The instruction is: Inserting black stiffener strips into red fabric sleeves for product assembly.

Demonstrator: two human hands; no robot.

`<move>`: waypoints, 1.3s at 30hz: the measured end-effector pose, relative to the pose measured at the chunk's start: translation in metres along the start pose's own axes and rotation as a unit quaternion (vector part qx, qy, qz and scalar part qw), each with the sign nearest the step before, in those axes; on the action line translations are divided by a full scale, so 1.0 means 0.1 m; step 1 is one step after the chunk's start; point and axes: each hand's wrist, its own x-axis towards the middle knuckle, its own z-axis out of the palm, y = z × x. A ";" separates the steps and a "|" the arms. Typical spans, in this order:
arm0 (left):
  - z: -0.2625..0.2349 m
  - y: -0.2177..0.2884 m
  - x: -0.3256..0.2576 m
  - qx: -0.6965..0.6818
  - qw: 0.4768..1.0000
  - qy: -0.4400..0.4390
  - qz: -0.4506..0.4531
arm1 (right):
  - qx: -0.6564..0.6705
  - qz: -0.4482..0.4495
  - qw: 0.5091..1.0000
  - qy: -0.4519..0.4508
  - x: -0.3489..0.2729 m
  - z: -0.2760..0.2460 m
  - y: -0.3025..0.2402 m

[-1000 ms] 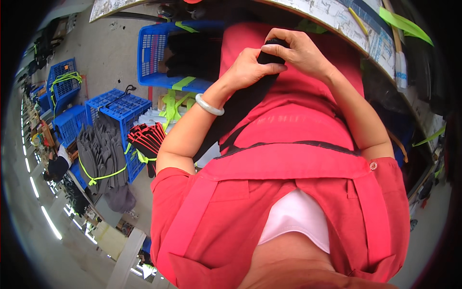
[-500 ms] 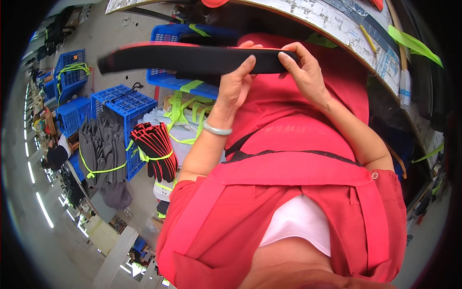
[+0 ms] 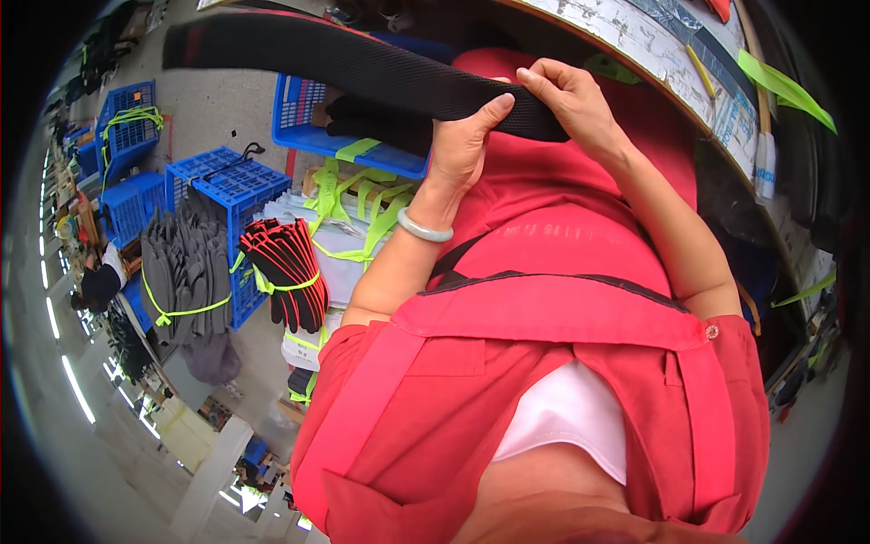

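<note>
A long black padded strap (image 3: pixel 362 77) with a mesh face and a red edge stretches from my hands toward the upper left. My left hand (image 3: pixel 464 140) is closed round it from below, the thumb lying on the near face. At the strap's right end, my right hand (image 3: pixel 575 104) pinches its upper edge between thumb and fingers. Both hands are close together above my red apron (image 3: pixel 580 195). The strap's far left end is smeared by motion.
Beyond the strap stands a blue crate (image 3: pixel 299 127) with black pieces inside. To the left are a grey bundle (image 3: pixel 186 272), a black-and-red bundle (image 3: pixel 288 276) and another blue crate (image 3: pixel 231 186). A worktable (image 3: pixel 634 54) with a yellow pencil (image 3: pixel 700 72) borders the upper right.
The strap's left end has swung upward and its mesh face has turned into view. My left hand has shifted slightly right, and my right hand has moved a little up.
</note>
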 end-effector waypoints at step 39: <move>-0.22 0.01 0.07 -0.027 0.999 0.015 -0.024 | -0.192 0.005 0.969 -0.158 0.17 -0.10 -0.07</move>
